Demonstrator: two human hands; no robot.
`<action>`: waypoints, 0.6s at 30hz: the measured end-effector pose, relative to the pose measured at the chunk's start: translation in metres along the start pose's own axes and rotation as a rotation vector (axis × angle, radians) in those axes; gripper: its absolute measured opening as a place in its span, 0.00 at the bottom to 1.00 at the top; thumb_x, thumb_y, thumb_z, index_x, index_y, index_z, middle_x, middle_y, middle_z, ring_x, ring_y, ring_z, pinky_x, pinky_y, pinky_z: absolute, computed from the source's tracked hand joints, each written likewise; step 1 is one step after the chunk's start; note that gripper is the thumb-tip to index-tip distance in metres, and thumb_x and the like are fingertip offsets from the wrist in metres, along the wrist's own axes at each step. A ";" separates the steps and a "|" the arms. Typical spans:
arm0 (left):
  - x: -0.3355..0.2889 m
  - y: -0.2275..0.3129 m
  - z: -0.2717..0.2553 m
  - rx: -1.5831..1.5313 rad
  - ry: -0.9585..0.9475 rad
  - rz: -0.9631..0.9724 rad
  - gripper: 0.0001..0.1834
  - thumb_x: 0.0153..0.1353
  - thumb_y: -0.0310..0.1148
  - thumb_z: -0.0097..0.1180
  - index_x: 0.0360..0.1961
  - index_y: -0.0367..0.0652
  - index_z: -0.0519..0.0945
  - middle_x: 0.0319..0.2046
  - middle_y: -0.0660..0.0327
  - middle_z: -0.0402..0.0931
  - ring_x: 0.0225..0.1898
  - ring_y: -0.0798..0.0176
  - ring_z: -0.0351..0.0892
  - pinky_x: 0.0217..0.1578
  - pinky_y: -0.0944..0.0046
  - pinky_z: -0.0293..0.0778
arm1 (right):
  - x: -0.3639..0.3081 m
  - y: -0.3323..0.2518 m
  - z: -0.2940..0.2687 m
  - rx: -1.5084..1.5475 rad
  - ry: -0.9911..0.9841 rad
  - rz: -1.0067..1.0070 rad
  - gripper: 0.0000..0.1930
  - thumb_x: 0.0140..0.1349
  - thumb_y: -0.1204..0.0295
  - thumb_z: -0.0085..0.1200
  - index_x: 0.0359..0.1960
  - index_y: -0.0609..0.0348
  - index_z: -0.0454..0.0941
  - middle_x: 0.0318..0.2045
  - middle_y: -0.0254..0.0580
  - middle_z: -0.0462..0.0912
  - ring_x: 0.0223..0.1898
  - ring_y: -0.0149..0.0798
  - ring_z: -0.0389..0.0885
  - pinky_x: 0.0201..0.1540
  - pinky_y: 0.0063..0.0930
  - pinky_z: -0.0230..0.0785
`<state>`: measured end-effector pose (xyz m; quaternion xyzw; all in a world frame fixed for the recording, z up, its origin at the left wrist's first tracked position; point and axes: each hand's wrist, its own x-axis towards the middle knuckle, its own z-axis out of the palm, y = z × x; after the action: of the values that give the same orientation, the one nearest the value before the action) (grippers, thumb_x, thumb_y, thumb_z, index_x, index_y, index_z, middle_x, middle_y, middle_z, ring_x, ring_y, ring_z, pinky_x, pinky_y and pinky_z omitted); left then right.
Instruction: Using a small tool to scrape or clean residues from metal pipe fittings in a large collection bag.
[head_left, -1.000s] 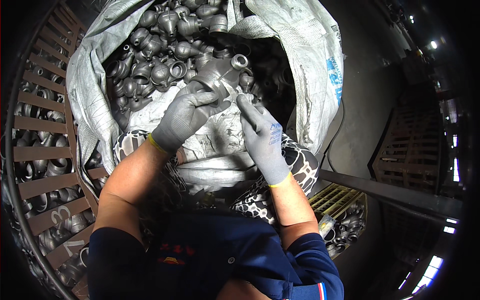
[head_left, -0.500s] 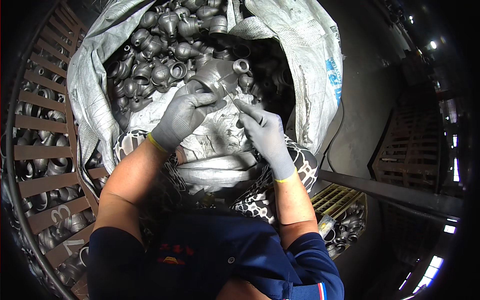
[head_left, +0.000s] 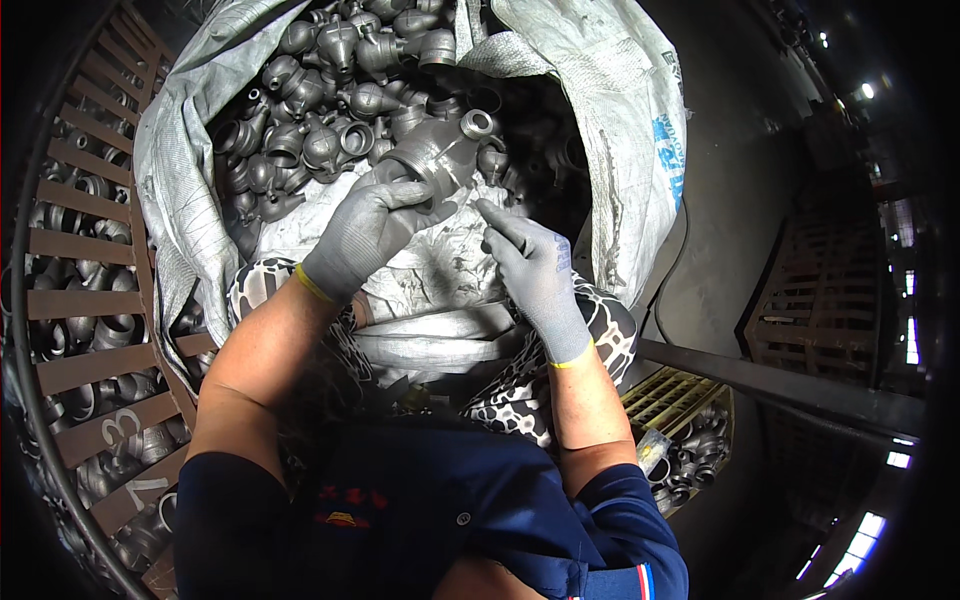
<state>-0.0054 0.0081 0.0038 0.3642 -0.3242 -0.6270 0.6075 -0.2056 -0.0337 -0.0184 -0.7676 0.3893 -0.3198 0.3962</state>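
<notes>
My gloved left hand (head_left: 372,225) is closed around the wide round mouth of a grey metal casting (head_left: 440,152), a hollow pipe-fitting-like body. The casting's narrower ringed neck points away and to the right. Just right of it, apart from the casting, is my gloved right hand (head_left: 525,255). Its index finger reaches forward while the other fingers are curled in; what they hold, if anything, is too small to make out. Many similar castings (head_left: 335,45) lie heaped beyond my hands inside a large white woven sack (head_left: 630,110).
A brown slatted metal crate (head_left: 80,305) full of castings stands on the left. A yellow slatted bin (head_left: 668,400) with smaller castings sits at the lower right, beside a dark metal bar (head_left: 780,380). Sack cloth (head_left: 430,270) drapes over my patterned trouser legs.
The casting has tilted slightly, its ringed neck shifting a little up and left. My right hand has drawn back slightly to the right, away from the casting.
</notes>
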 end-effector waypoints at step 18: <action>0.000 0.002 -0.002 -0.009 -0.090 -0.030 0.27 0.64 0.15 0.41 0.65 0.30 0.57 0.63 0.52 0.62 0.63 0.58 0.66 0.62 0.57 0.67 | 0.003 -0.007 -0.011 0.051 0.003 0.026 0.16 0.61 0.75 0.51 0.51 0.60 0.79 0.45 0.51 0.83 0.47 0.40 0.83 0.49 0.28 0.74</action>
<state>-0.0025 0.0085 0.0039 0.3377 -0.3428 -0.6533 0.5845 -0.2106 -0.0376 -0.0069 -0.7516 0.3917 -0.3257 0.4190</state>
